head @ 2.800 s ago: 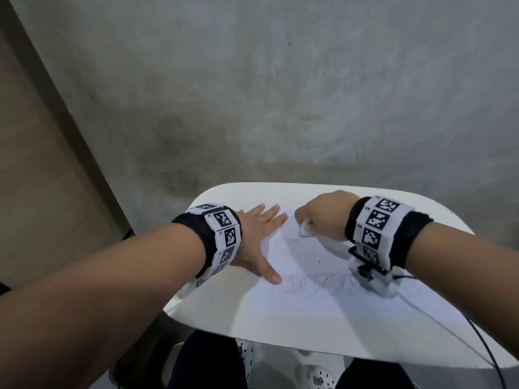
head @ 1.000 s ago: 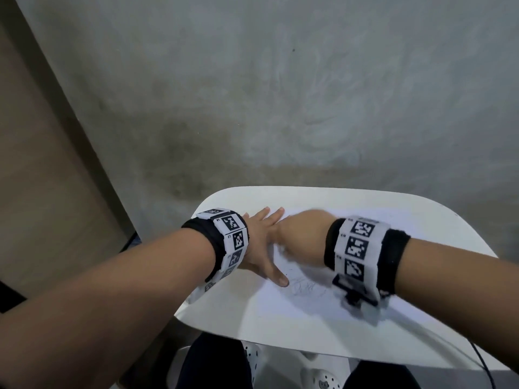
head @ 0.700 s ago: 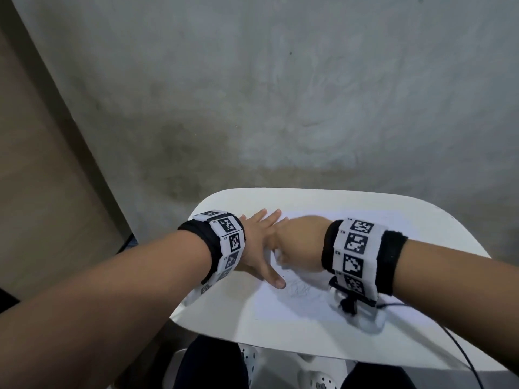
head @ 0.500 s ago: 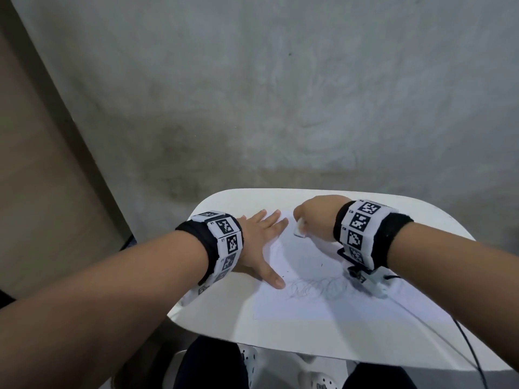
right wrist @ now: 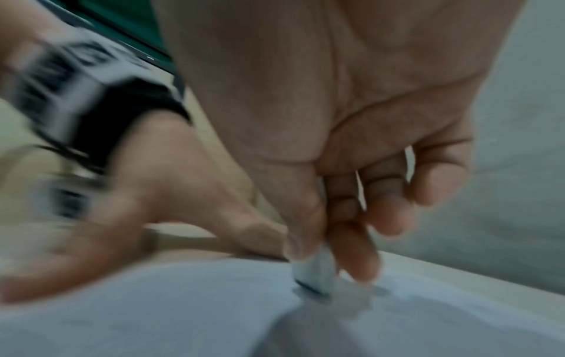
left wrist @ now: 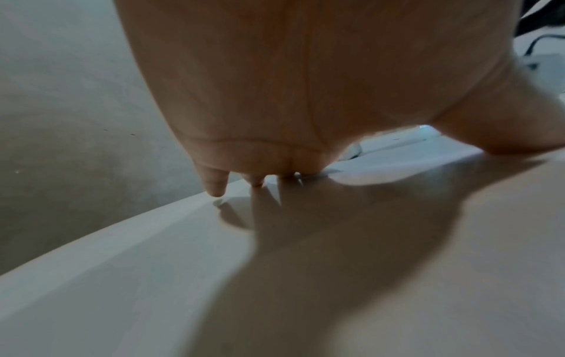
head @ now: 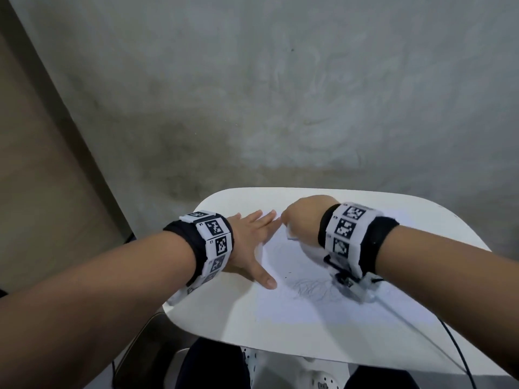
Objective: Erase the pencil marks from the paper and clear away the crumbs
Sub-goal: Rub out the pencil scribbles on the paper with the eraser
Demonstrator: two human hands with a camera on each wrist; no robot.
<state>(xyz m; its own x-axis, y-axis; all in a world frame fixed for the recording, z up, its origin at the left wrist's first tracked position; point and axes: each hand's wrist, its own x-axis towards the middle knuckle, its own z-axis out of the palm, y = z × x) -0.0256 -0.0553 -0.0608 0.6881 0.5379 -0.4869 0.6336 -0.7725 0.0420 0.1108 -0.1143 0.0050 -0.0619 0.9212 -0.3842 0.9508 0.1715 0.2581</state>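
A white sheet of paper point(head: 317, 307) lies on the small white table point(head: 224, 310), with a grey pencil scribble point(head: 311, 287) near its middle. My left hand point(head: 252, 240) lies flat with fingers spread on the paper's left edge, thumb pointing toward the scribble. My right hand point(head: 300, 223) pinches a small white eraser point(right wrist: 315, 273) between thumb and fingers and presses its darkened tip onto the paper's far part, close to my left fingertips point(right wrist: 263, 236). The right wrist view is blurred by motion. In the left wrist view my palm point(left wrist: 275, 96) presses down on the table.
The table point(left wrist: 122, 265) is narrow with rounded corners, and a grey concrete floor point(head: 280, 94) lies beyond its far edge. A black cable point(head: 449, 341) trails from my right wrist over the table's right side. My knees point(head: 213, 366) show below the near edge.
My right hand has rubbed the eraser back and forth, sweeping left against my left hand and back to the paper's far part. The left hand has stayed flat on the paper.
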